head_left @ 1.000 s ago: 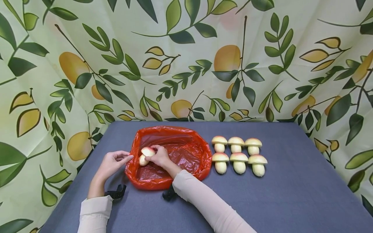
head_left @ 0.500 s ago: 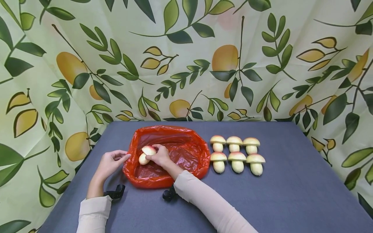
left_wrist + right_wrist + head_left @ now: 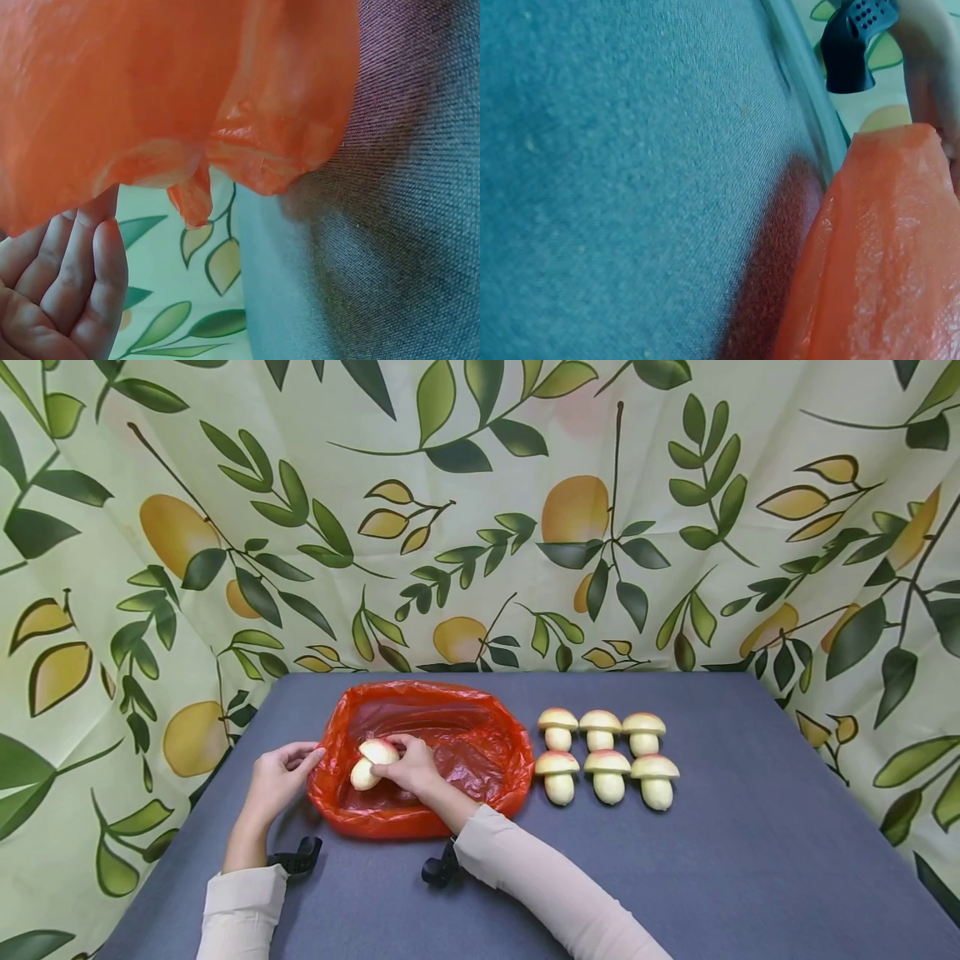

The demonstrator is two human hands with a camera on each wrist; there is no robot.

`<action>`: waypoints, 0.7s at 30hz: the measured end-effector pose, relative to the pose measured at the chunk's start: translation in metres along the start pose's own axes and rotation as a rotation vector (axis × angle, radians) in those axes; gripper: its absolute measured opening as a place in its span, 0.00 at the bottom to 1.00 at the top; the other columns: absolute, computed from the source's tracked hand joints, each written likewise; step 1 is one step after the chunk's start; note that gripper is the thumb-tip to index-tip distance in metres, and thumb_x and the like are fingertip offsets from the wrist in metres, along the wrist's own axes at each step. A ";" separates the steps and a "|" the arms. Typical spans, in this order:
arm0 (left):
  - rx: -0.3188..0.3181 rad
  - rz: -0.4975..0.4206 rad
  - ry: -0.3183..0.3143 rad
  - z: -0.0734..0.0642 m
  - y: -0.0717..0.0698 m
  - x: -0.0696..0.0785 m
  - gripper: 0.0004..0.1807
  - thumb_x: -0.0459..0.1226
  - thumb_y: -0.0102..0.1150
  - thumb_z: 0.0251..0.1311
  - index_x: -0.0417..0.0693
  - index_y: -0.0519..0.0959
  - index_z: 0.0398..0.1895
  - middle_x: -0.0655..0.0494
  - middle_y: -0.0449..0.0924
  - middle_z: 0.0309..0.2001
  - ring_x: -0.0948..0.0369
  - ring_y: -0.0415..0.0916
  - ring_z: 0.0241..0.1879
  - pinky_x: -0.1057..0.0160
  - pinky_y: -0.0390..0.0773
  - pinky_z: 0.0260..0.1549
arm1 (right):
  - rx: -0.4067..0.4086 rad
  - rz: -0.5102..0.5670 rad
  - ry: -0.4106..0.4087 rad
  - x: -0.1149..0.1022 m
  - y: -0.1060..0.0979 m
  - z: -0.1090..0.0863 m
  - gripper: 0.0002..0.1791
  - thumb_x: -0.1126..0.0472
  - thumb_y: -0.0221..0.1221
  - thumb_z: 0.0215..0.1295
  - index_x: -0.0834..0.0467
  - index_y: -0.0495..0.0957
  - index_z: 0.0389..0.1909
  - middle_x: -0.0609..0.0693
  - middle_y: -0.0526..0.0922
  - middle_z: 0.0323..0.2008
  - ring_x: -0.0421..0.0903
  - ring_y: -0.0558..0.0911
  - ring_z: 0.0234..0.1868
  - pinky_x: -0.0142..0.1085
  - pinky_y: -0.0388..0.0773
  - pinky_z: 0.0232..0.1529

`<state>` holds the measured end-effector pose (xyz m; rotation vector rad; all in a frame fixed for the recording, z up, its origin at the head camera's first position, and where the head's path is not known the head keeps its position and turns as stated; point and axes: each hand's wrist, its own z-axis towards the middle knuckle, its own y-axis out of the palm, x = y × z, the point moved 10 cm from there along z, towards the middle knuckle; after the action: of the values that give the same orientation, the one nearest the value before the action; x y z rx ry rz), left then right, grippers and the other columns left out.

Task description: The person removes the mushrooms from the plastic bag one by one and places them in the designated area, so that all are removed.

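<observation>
In the head view, a red plastic bag stands on the table with its mouth spread wide. My left hand pinches the bag's left rim between thumb and fingers. Within the bag, near its left side, my right hand grips a pale mushroom with a reddish cap, which leans to one side. The left wrist view has the bag's outer wall, with the fingertips hidden behind it. From the right wrist, only the bag's side shows; neither my right hand nor the mushroom appears there.
Right of the bag, several similar mushrooms lie in two rows, caps toward the back. All rest on a dark grey table. A leaf-and-fruit patterned cloth hangs behind and at the sides. Black wrist devices sit below both hands.
My left hand and the bag's left rim have shifted slightly left. The mushroom in my right hand has moved a little toward the front. The rows of mushrooms keep their arrangement.
</observation>
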<state>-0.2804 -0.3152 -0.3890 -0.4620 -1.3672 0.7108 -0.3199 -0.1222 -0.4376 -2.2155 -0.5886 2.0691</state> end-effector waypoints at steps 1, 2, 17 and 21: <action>0.002 0.003 -0.004 0.000 0.000 0.000 0.19 0.42 0.57 0.66 0.33 0.80 0.48 0.34 0.85 0.42 0.87 0.70 0.28 0.82 0.73 0.30 | -0.001 0.007 -0.005 0.000 0.000 -0.001 0.29 0.62 0.71 0.47 0.62 0.77 0.54 0.57 0.83 0.50 0.44 0.81 0.44 0.32 0.79 0.46; 0.005 0.005 -0.007 0.000 0.000 0.000 0.20 0.43 0.57 0.66 0.33 0.80 0.48 0.34 0.84 0.43 0.88 0.70 0.28 0.83 0.73 0.30 | 0.001 0.016 -0.013 0.000 0.000 -0.001 0.29 0.63 0.71 0.46 0.62 0.77 0.53 0.58 0.83 0.50 0.45 0.82 0.45 0.32 0.79 0.46; 0.013 -0.009 -0.013 0.001 0.003 -0.001 0.22 0.45 0.55 0.66 0.35 0.80 0.50 0.34 0.84 0.44 0.87 0.71 0.27 0.82 0.74 0.29 | 0.026 0.105 -0.047 0.002 -0.012 -0.011 0.29 0.68 0.69 0.45 0.66 0.77 0.53 0.62 0.82 0.51 0.55 0.82 0.53 0.38 0.80 0.51; 0.003 -0.005 -0.019 0.001 0.003 -0.003 0.22 0.46 0.55 0.67 0.35 0.80 0.51 0.34 0.84 0.45 0.87 0.71 0.28 0.81 0.75 0.30 | 0.025 0.103 -0.041 0.003 -0.016 -0.012 0.30 0.68 0.69 0.45 0.66 0.77 0.54 0.62 0.82 0.52 0.56 0.82 0.53 0.40 0.80 0.52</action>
<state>-0.2824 -0.3148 -0.3928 -0.4503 -1.3847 0.7152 -0.3117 -0.1037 -0.4343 -2.2395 -0.4574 2.1626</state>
